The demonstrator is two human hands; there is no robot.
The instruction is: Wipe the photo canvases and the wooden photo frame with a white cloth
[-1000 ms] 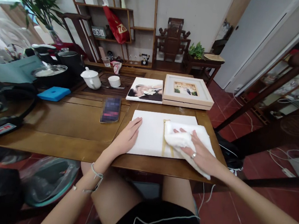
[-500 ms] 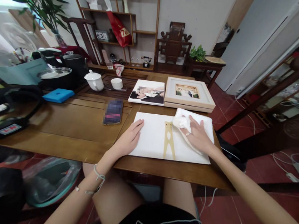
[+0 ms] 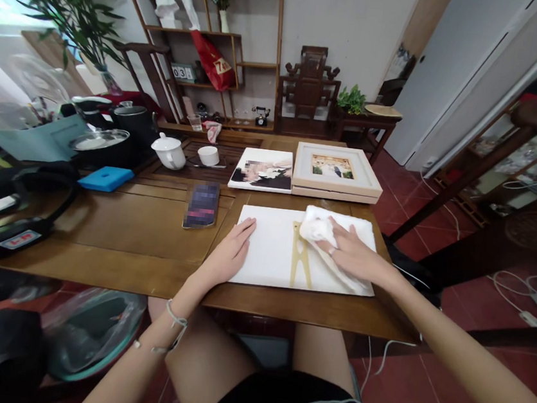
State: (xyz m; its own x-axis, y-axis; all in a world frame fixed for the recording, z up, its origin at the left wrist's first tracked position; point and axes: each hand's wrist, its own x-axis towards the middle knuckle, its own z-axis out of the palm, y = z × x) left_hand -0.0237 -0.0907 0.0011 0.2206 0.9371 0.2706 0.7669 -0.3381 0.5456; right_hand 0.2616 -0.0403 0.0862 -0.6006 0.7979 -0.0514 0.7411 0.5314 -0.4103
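A white flat panel (image 3: 265, 253) lies on the wooden table in front of me, with a tan two-legged strip (image 3: 295, 263), like an easel stand, flat on its middle. My left hand (image 3: 232, 252) rests on the panel's left edge, fingers stretched out and together. On the right half, my right hand (image 3: 347, 250) presses a white cloth (image 3: 318, 228) against the panel. The bunched cloth covers the strip's upper right side, and its loose part spreads beyond and under my fingers.
Behind the panel lie a photo panel (image 3: 265, 172) and a framed picture (image 3: 336, 177). A dark booklet (image 3: 201, 205), blue box (image 3: 106, 178), headphones (image 3: 21, 202), white teapot (image 3: 169, 151) and cup (image 3: 208, 156) occupy the left. A lined bin (image 3: 93, 337) stands below.
My right hand has slid the cloth a little left and toward me across the panel, covering part of the strip's top. My left hand stays at the left edge.
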